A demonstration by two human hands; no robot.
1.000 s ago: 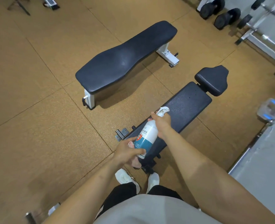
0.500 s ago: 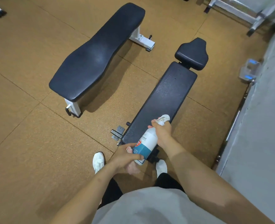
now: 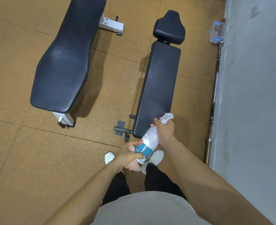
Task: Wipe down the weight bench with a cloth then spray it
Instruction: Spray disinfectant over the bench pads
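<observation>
A black padded weight bench (image 3: 160, 85) with a separate seat pad lies straight ahead of me, its near end by my feet. I hold a white spray bottle (image 3: 147, 140) with a blue label tilted over that near end. My right hand (image 3: 165, 131) grips its neck at the trigger, nozzle pointing along the bench. My left hand (image 3: 128, 155) wraps the bottle's base and also clutches a pink cloth (image 3: 133, 166), mostly hidden under the fingers.
A second, wider black bench (image 3: 64, 62) on white legs stands to the left. A barbell (image 3: 214, 101) lies along the grey wall on the right, with a clear box (image 3: 216, 31) near it. The floor is tan rubber tile (image 3: 28, 159).
The view has swung so the bench now runs straight ahead of me. Both hands keep the same hold on the bottle, now over the bench's near end.
</observation>
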